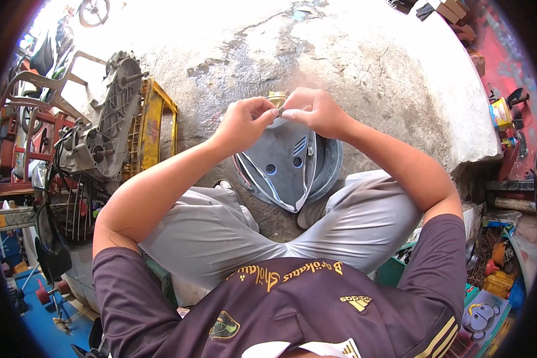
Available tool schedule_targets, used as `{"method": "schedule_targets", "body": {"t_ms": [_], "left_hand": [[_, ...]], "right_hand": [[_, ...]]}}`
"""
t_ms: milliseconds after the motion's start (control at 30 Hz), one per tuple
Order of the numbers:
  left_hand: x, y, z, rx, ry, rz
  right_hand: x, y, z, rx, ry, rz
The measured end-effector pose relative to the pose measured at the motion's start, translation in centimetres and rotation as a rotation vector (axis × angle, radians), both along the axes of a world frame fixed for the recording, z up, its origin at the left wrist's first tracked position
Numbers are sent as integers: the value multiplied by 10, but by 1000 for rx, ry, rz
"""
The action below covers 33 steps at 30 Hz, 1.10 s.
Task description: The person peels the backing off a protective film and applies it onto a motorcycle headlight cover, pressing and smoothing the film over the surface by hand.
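My left hand (244,123) and my right hand (317,113) meet at the front of me, thumbs and fingertips pinched close together. Between them is something small that I cannot make out. A yellowish, brass-coloured piece (277,95) shows just beyond the fingertips; whether either hand touches it is unclear. Right below the hands, a grey pointed plastic panel (278,156) with two round holes and white edges lies over a dark round basin (334,160). The basin stands on the ground between my feet.
To the left stand a yellow plastic crate (159,113), a grey metal engine casing (114,113) and a chair frame (45,80). A pale concrete ledge (459,113) runs along the right. Tools and parts (495,268) lie at lower right. The concrete floor (221,42) has wet patches.
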<state>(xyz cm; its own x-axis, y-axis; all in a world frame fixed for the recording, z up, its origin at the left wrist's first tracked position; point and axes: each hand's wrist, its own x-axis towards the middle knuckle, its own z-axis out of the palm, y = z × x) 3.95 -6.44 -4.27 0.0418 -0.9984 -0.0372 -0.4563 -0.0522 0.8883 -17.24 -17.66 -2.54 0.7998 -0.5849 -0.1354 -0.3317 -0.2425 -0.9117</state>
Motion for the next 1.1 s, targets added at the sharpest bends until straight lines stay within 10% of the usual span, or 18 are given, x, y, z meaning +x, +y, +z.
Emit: {"method": "schedule_targets", "body": {"t_ms": [1100], "left_hand": [[-4, 2, 5, -38, 81, 45]], "right_hand": [[2, 2, 0, 24, -124, -57]]}}
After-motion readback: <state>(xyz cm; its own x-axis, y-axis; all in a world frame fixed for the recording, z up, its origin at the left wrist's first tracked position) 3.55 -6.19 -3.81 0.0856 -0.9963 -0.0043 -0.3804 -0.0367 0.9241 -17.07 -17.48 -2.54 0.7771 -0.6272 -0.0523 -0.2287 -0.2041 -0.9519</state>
